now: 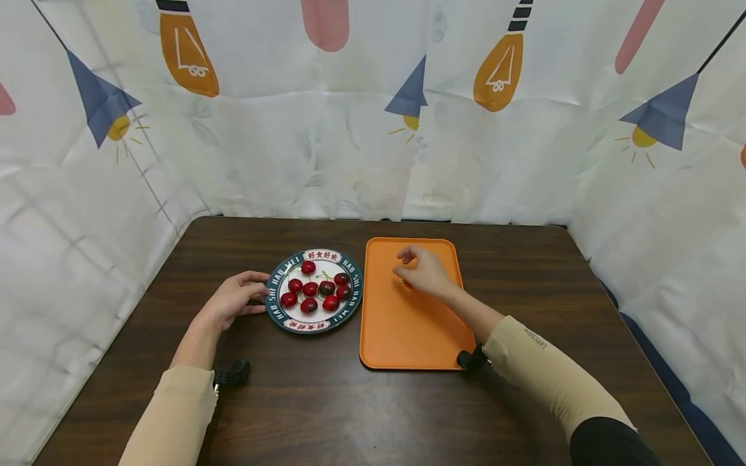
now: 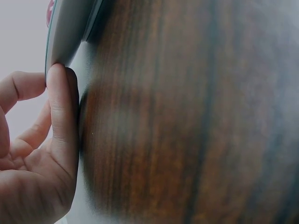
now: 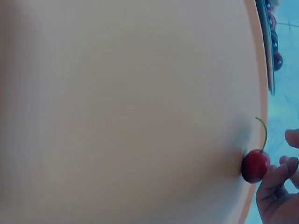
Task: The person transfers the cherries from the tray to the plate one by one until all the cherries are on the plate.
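Observation:
A round plate [image 1: 315, 328] with a dark blue lettered rim holds several red cherries [image 1: 310, 288], some with green stems. My left hand [image 1: 237, 298] is at its left edge; in the left wrist view, fingers [image 2: 60, 93] reach the rim from both sides and pinch it. Over the orange tray [image 1: 408, 343] is my right hand [image 1: 428, 272], thumb and forefinger spread apart. One cherry [image 3: 255, 166] with a curved green stem sits on the tray right at the right fingertips, mostly hidden by the hand in the head view.
Plate and tray stand side by side on a dark wood-grain table [image 1: 303, 414]. A white curtain [image 1: 350, 168] printed with lamps and bulbs surrounds the table's back and sides. Black straps [image 1: 233, 373] sit at both wrists.

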`<state>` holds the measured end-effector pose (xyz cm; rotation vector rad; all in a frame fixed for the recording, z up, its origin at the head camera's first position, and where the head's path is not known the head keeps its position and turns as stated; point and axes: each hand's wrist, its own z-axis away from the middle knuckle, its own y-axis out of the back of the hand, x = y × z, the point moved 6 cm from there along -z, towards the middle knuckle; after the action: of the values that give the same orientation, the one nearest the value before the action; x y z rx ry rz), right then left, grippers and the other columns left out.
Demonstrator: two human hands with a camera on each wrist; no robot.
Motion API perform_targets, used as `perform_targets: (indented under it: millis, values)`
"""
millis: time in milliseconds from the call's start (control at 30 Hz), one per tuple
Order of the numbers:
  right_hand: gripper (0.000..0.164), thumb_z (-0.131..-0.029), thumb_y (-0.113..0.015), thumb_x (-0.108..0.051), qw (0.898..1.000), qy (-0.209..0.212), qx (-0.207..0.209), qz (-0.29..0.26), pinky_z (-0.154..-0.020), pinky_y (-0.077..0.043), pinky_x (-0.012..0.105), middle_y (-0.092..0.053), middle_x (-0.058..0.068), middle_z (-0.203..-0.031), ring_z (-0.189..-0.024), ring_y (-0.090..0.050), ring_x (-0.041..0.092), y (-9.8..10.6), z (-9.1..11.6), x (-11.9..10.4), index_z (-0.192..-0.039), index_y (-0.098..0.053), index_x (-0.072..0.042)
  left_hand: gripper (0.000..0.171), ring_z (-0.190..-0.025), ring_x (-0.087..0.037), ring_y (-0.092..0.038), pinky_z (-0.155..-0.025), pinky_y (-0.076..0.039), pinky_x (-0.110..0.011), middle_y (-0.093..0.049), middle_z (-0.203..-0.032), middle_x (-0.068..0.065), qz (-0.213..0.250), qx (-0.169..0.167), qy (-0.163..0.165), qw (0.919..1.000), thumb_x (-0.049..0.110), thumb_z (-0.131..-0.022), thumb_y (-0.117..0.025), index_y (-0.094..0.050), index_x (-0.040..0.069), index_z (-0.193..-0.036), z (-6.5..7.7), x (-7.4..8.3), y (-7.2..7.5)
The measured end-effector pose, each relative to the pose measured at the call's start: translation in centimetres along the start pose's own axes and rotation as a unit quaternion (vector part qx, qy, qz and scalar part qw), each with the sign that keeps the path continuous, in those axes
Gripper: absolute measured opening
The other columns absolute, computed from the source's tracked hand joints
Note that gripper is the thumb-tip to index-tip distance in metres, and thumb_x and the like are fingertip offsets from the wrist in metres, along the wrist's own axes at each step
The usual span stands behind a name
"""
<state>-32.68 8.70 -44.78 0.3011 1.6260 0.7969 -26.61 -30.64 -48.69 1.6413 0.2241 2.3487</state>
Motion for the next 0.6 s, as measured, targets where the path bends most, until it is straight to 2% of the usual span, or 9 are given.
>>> perform_targets:
  millis: [100, 267, 467, 600]
  values:
    - [0.036, -0.098, -0.071, -0.021, 1.000, -0.004, -0.009, 0.012, -0.082, -0.053, 0.043, -0.063, 0.015, -0.120, -0.099, -0.062, 0.028, -0.2, -0.1, 0.2, -0.129, -0.062, -0.005, 0.053, -0.102, -0.026, -0.060, -0.085, -0.060, -0.032, -0.050, -0.134, -0.024, -0.001, 0.001, 0.001, 1.0000, 0.020, -0.106, -0.055, -0.040, -0.002, -0.151, 0.0, -0.1, 0.0]
    - [0.036, -0.098, -0.070, -0.022, 0.999, -0.014, -0.027, 0.024, -0.078, -0.055, 0.041, -0.063, 0.015, -0.120, -0.087, -0.064, 0.027, -0.5, -0.3, 0.4, -0.130, -0.062, -0.006, 0.053, -0.103, -0.028, -0.059, -0.085, -0.060, -0.032, -0.049, -0.135, -0.024, -0.001, 0.003, 0.004, 1.0000, 0.021, -0.106, -0.055, -0.039, -0.002, -0.152, 0.0, -0.1, -0.1]
    - [0.029, -0.096, -0.072, -0.019, 0.999, -0.026, -0.028, 0.018, -0.075, -0.056, 0.036, -0.064, 0.014, -0.116, -0.095, -0.061, 0.026, -0.3, -0.3, 0.9, -0.121, -0.066, -0.005, 0.053, -0.106, -0.029, -0.058, -0.085, -0.060, -0.032, -0.048, -0.137, -0.025, 0.000, 0.005, 0.004, 1.0000, 0.021, -0.106, -0.055, -0.040, -0.002, -0.152, 0.1, 0.0, -0.2]
    - [0.026, -0.096, -0.072, -0.017, 0.999, -0.025, -0.037, 0.008, -0.066, -0.056, 0.033, -0.063, 0.014, -0.112, -0.086, -0.062, 0.025, -0.2, -0.3, 1.2, -0.118, -0.065, -0.002, 0.053, -0.105, -0.028, -0.059, -0.085, -0.060, -0.032, -0.048, -0.136, -0.025, -0.001, 0.006, 0.003, 1.0000, 0.020, -0.106, -0.055, -0.039, -0.002, -0.151, 0.1, 0.1, -0.1]
